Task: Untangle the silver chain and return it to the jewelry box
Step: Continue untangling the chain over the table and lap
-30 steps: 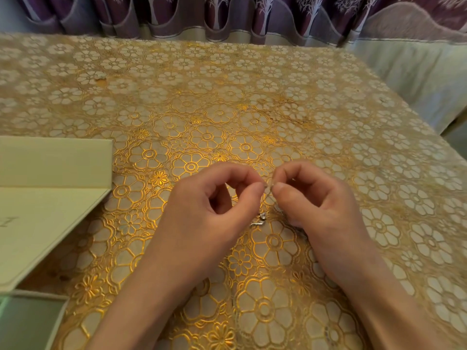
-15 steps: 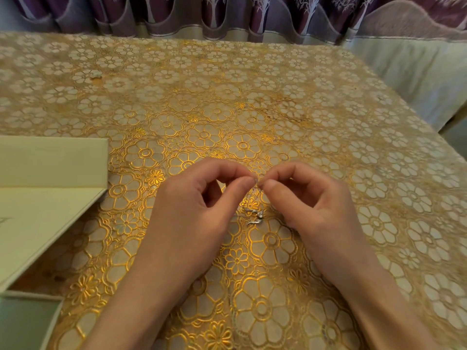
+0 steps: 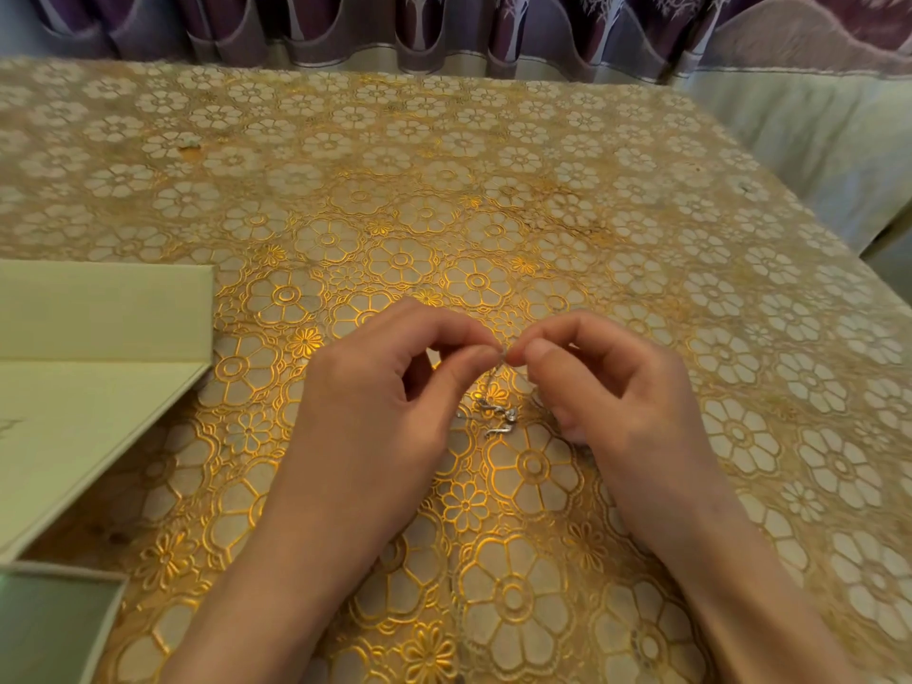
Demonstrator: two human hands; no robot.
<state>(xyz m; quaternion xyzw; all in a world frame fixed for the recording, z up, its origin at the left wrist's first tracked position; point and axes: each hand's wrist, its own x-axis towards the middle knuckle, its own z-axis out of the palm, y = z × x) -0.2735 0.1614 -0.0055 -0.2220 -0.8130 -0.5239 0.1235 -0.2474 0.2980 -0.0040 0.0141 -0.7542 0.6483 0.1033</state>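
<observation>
A thin silver chain (image 3: pixel 496 418) with a small silver pendant hangs between my two hands over the gold flowered tablecloth. My left hand (image 3: pixel 380 412) pinches the chain's top between thumb and forefinger. Right beside it, my right hand (image 3: pixel 612 392) pinches the same spot, fingertips almost touching. The pendant dangles just below, near the cloth. The pale green jewelry box (image 3: pixel 54 629) sits at the bottom left corner, with its open lid (image 3: pixel 89 387) spread out above it at the left edge.
The table (image 3: pixel 444 190) is covered by a gold flower-patterned cloth. Purple curtains (image 3: pixel 444 27) hang behind the far edge. A pale cloth-covered seat (image 3: pixel 814 125) stands past the table's right edge.
Both hands have drawn slightly closer together at the fingertips, and the pendant hangs a little lower and more in view between them.
</observation>
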